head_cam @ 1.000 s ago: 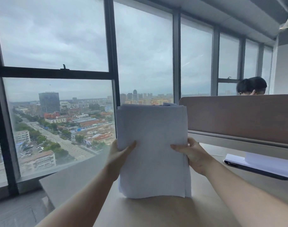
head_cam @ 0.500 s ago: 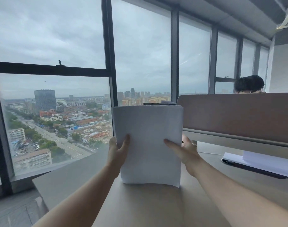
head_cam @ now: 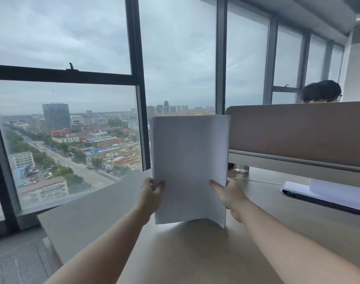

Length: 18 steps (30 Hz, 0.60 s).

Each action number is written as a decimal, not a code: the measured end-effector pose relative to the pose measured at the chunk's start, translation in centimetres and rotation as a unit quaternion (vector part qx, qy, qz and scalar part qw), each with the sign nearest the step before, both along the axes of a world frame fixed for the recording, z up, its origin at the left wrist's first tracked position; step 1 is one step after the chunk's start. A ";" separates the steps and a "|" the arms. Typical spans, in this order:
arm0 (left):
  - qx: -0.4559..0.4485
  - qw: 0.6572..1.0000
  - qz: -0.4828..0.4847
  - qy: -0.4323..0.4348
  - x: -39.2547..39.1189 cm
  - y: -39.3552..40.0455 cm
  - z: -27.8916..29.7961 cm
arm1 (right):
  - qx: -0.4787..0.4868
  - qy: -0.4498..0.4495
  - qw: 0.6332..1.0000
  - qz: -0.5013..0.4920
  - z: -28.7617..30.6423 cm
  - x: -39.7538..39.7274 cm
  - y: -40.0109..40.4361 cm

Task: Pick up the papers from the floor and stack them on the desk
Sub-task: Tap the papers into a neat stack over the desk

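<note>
Pinching the stack of papers (head_cam: 190, 167) at its lower side edges, we hold it upright in the centre of the frame, our left hand (head_cam: 151, 196) closed on the left edge with the thumb on the near face, and our right hand (head_cam: 229, 194) closed on the right edge in the same way. The sheets stand on end with the bottom edge at or just above the desk (head_cam: 195, 253); we cannot tell whether it touches the surface, and the lower right corner hangs a little lower than the rest. Both bare forearms reach in from the bottom of the frame. Right of the stack, a brown divider panel (head_cam: 297, 132) runs along the far edge of the desk, and the dark hair of another person (head_cam: 320, 91) shows above it in the upper right. Further right, a second pile of white sheets (head_cam: 328, 193) lies flat on a dark flat object, with a thin white cable (head_cam: 256, 180) running toward it. Tall windows (head_cam: 72, 99) fill the left and upper frame, giving onto a city street and buildings under grey cloud.
</note>
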<state>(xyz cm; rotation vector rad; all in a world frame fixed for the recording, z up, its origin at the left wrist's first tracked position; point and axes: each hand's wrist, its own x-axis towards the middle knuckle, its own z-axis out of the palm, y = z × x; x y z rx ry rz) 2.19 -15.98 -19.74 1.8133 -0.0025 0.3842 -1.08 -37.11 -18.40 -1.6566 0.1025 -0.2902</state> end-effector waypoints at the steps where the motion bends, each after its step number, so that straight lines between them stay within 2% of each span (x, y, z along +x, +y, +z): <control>1: 0.012 1.000 0.015 -0.014 0.0 0.2 0.3 | -0.006 0.003 1.000 -0.003 -0.1 0.2 0.1; 7: 0.095 0.993 0.050 -0.056 1.3 0.7 2.1 | 0.012 0.011 0.999 -0.045 -0.2 0.4 0.5; 14: 0.197 0.980 0.014 0.037 4.6 1.1 0.3 | 0.018 0.089 0.995 -0.050 -2.7 1.0 1.2; 18: 0.252 0.965 -0.005 0.070 6.1 0.9 -1.4 | -0.013 0.123 0.990 -0.070 -4.5 1.4 1.6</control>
